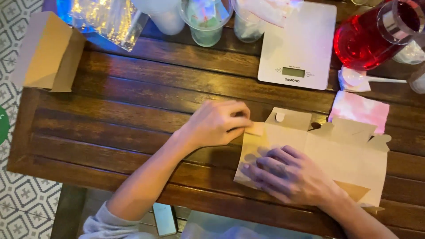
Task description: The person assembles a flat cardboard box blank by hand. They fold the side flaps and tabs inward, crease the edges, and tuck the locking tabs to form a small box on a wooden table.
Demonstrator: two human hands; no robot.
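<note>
At the far left edge of the dark wooden table stands a folded brown cardboard box, and just right of it, at the far edge, lies a crinkled clear plastic bag with gold glints. Further right along the far edge stand clear plastic cups.

Near the middle, the left hand reaches in from the near left, its fingers curled and pinching a small side flap at the left edge of a flat, unfolded cardboard box blank. The blank lies on the table's near right part, with tabs sticking up along its far edge. The right hand lies palm down on the blank's left portion, fingers spread and flat, pressing it against the table and gripping nothing.

Beyond the blank, a white kitchen scale sits at the far side. Right of the scale stands a clear jug of red liquid, with a white spoon just nearer. A pink-and-white cloth lies touching the blank's far right corner.
</note>
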